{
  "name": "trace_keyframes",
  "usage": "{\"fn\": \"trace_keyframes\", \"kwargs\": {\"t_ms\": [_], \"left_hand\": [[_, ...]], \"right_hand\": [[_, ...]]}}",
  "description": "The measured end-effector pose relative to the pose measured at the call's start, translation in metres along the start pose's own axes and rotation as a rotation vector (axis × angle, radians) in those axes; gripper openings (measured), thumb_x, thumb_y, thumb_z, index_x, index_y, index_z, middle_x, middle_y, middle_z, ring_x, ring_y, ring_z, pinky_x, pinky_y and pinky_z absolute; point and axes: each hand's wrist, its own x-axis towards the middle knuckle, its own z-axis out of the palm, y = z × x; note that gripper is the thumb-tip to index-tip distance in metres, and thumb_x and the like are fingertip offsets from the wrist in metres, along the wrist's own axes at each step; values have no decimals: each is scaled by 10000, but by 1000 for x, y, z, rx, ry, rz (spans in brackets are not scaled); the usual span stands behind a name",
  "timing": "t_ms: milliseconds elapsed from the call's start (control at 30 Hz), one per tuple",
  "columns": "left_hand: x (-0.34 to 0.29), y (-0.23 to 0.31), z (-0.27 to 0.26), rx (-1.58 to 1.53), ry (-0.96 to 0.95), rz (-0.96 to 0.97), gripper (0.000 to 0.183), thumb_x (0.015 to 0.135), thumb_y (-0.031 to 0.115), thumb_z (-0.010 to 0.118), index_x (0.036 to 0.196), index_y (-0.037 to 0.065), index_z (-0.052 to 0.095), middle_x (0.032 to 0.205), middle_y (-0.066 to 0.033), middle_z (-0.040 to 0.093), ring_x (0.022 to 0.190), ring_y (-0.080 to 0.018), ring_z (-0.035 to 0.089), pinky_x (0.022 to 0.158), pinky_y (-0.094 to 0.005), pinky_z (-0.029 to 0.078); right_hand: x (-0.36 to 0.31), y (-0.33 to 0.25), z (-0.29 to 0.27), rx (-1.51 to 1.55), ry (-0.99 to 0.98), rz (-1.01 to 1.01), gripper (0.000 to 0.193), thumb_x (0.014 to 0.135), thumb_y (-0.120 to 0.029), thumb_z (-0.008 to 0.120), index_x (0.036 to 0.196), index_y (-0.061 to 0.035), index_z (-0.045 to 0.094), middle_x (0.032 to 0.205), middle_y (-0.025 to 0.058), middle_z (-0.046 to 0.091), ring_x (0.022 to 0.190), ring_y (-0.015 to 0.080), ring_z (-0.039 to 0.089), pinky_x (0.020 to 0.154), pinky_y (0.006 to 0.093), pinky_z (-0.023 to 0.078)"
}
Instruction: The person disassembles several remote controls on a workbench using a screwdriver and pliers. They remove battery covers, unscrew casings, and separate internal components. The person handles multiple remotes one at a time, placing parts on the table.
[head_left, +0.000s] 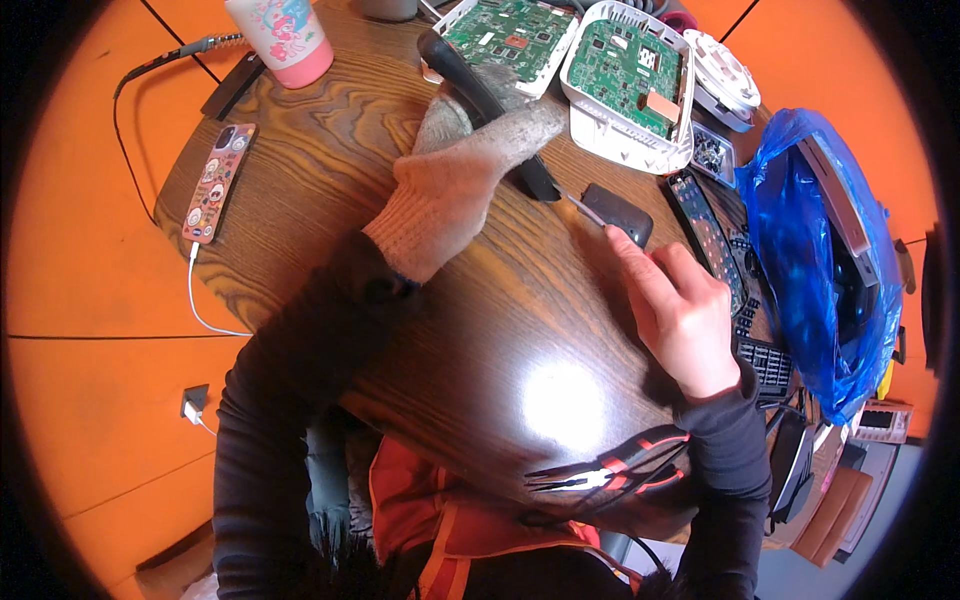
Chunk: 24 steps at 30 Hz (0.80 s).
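Left hand [470, 165]: in a knitted beige glove, clamped on a black-handled screwdriver [490, 110] whose thin metal tip reaches the small black case [617, 214].

Right hand [680, 310]: bare, fingers stretched out, fingertips pressing the near edge of the case; not closed around it.

Small black case: flat, dark, rounded corners, lying on the wooden surface [330, 130] between the two hands, just beside a long black remote control [706, 238].

Risk: the tip could skid off the smooth case and jab the bare fingers, since only fingertip pressure steadies it; the case could also slide into the remote.

Nearby: two open white housings with green circuit boards [630, 70], blue plastic bag [810, 250], pink cup [283, 38], phone on a cable [218, 182].
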Motion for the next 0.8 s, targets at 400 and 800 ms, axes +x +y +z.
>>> {"fn": "trace_keyframes", "kwargs": {"t_ms": [400,800], "left_hand": [[-9,-9,19,-343,38,-214,309,884,7,541,1191,33,529,1096,-132,596,1029,-237,595,875,-310,491],[-1,0,11,-303,20,-164,311,882,50,547,1192,18,530,1084,-150,597,980,-267,605,878,-332,496]], "right_hand": [[5,1,2,318,24,149,401,778,45,631,1162,-71,638,712,101,553,595,219,553,581,301,472],[5,4,3,535,-29,281,311,803,22,605,1109,-14,648,996,157,678,829,252,670,743,281,510]]}}
